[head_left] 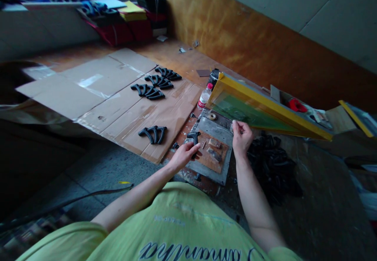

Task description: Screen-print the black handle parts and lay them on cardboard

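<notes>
Your left hand (184, 156) has its fingers closed around a black, forked plastic piece (193, 138), which sits at the top edge of a brown wooden board (218, 157). The hand covers part of the piece. The board lies on a grey metal plate (220, 126), with two small pale blocks (214, 143) resting on it.

Your right hand (242, 135) is just beside the plate, its fingers bunched together at the lower edge of a tilted, yellow-framed screen with green mesh (259, 104). You cannot tell whether they are gripping the frame.

Beyond the plate, a clear plastic bottle with a red cap (204, 97) stands beside a black jar (214, 77) on the wooden desk (176, 55). To your left, flattened brown cardboard sheets (165, 115) carry four rows of matching black forked pieces (152, 134). A loose heap of black pieces (272, 168) lies below the screen, to the right of your right arm. Your lime-green T-shirt (165, 223) fills the bottom of the head view.
</notes>
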Motion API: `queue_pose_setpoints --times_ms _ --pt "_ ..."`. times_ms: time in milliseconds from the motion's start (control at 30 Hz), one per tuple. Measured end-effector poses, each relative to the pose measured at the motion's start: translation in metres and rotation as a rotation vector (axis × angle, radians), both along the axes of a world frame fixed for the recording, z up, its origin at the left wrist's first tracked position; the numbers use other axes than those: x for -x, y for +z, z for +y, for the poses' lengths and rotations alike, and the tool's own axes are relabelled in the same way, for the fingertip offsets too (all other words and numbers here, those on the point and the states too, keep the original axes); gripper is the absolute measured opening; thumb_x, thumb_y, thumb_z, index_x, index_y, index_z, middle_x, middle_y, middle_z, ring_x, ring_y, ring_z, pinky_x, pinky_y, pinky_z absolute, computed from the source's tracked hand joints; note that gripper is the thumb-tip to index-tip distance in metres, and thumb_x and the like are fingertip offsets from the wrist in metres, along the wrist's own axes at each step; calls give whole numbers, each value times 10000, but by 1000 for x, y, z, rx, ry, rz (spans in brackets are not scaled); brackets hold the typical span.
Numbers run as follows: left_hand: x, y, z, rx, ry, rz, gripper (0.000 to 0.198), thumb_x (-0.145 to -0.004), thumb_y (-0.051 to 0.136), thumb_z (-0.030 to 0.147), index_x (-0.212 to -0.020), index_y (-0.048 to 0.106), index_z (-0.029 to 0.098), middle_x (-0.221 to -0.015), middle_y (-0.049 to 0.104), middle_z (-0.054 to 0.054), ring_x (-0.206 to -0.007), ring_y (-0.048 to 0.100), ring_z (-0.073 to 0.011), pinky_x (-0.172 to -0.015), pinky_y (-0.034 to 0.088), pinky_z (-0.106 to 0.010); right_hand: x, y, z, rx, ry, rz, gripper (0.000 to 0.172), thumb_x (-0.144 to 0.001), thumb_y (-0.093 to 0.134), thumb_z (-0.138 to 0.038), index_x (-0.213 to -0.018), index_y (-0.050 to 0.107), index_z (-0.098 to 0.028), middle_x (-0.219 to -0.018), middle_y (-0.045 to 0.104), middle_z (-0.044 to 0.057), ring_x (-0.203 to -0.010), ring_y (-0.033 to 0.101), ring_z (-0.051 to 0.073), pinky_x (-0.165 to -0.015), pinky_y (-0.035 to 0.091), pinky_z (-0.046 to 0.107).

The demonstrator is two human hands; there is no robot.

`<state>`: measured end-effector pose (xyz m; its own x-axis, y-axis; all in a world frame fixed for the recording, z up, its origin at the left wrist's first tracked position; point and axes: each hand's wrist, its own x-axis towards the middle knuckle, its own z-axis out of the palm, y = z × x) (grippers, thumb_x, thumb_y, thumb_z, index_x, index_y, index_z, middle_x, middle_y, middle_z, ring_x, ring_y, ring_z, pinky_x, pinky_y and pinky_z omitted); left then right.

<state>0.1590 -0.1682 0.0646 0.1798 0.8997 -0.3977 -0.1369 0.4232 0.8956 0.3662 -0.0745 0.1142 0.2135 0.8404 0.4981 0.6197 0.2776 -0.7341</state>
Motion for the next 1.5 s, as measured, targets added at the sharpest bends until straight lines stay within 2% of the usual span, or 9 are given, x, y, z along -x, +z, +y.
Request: queue_pose_setpoints --times_ms 167,300,767,1133,1500 --pt "0 2 1 -1 -6 -14 509 -753 622 673 -807 549 171 -814 736 -78 -671 660 -159 -621 459 -268 13 16 8 -67 -36 -69 403 -888 525 -527 -836 689 -163 -784 719 90 -720 642 200 -724 490 320" --pt "3 1 1 -6 -8 -4 500 -777 609 658 -837 562 164 -830 737 -84 -690 663 -159 -622 463 -264 18 20 13 -78 -70 -103 401 -891 508 -519 -826 688 -167 -768 722 90 -704 647 198 -714 496 314" --pt "5 -4 2 -11 0 5 514 -759 621 668 -843 585 163 -831 744 -89 -679 664 -165 -616 460 -269 18 22 17 -52 -104 -107 410 -884 509 -533 -817 689 -171 -753 725 92 -677 655 193 -687 506 297" --pt "4 2 2 2 5 0 521 -738 636 676 -813 573 164 -808 739 -86 -660 656 -160 -613 454 -268 19 21 18 -51 -120 -101 430 -893 495 -540 -814 695 -167 -748 725 89 -666 648 188 -659 492 288" --pt "4 -7 1 -19 -11 2 507 -775 602 670 -833 580 167 -837 744 -88 -696 669 -168 -630 467 -275 19 19 21 -55 -117 -96 440 -897 493 -543 -816 699 -163 -748 725 94 -656 649 186 -655 499 284"
